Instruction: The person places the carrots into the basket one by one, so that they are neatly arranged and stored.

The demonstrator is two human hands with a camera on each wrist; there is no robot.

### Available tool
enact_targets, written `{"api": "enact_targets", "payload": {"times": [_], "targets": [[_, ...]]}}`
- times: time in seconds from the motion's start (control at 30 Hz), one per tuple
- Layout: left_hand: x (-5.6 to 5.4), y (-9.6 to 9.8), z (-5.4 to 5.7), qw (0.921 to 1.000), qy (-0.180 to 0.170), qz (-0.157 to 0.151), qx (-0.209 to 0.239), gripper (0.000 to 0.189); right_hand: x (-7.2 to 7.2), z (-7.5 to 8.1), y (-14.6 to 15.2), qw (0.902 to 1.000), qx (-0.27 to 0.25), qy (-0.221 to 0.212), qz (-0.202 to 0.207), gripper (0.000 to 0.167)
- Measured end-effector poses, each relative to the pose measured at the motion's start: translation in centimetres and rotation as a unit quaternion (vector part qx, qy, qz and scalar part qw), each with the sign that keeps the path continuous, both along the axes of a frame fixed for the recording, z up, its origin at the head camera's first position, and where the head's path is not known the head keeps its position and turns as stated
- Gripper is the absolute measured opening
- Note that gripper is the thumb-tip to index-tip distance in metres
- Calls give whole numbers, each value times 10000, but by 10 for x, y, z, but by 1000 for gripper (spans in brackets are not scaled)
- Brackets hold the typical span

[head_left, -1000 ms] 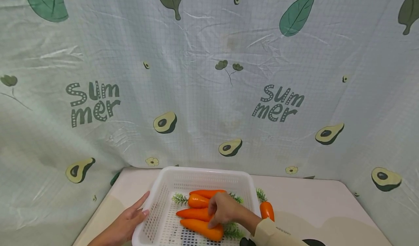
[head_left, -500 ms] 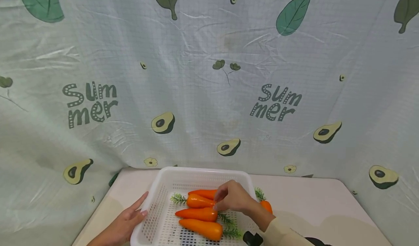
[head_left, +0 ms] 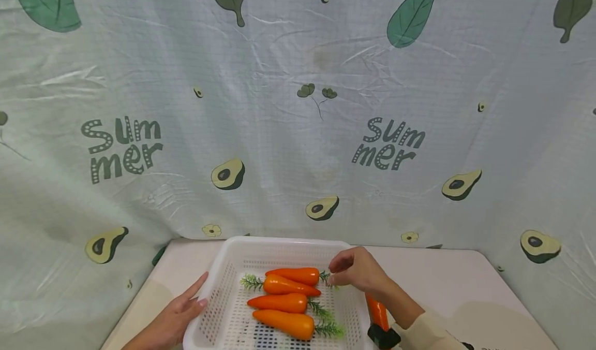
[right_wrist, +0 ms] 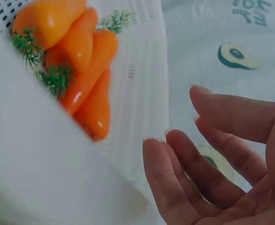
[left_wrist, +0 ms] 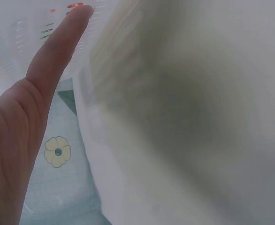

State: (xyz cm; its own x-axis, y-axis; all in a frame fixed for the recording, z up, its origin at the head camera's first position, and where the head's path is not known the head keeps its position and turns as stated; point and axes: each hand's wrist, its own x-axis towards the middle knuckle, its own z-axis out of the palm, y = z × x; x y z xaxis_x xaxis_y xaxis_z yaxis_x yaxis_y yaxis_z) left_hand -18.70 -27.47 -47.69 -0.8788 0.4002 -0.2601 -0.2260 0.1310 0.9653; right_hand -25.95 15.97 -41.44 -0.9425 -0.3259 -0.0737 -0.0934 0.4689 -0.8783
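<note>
A white perforated plastic basket (head_left: 284, 239) stands on the table, with several orange toy carrots with green tops lying side by side in it. The frontmost carrot (head_left: 284, 324) points its tip left. My left hand (head_left: 179, 314) rests against the basket's left side, fingers straight; in the left wrist view one straight digit (left_wrist: 57, 51) lies along the basket wall. Over the basket's right back part is my right hand (head_left: 360, 272), holding nothing, its fingers loosely bent and apart in the right wrist view. Another carrot (head_left: 378, 311) lies outside, right of the basket, partly hidden by the right wrist.
The pale table (head_left: 447, 282) extends to the right of the basket. Behind it hangs a light curtain (head_left: 279, 132) printed with avocados, leaves and lettering. A black wrist device (head_left: 384, 336) sits at the right sleeve, close to the basket's right edge.
My right hand has lifted off the carrots and moved right and back, uncovering them all. The left hand stays at the basket's side. The head view has shifted slightly.
</note>
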Motion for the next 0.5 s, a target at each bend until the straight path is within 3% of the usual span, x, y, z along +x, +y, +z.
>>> {"api": "enact_targets", "payload": {"times": [0.3, 0.5], "targets": [[0, 0, -1, 9999, -35, -74, 141, 80, 5, -4, 41, 9981, -478, -174, -333, 29], [2, 0, 1, 9999, -71, -41, 115, 81, 9, -11, 61, 9956, -410, -305, -783, 30]]}}
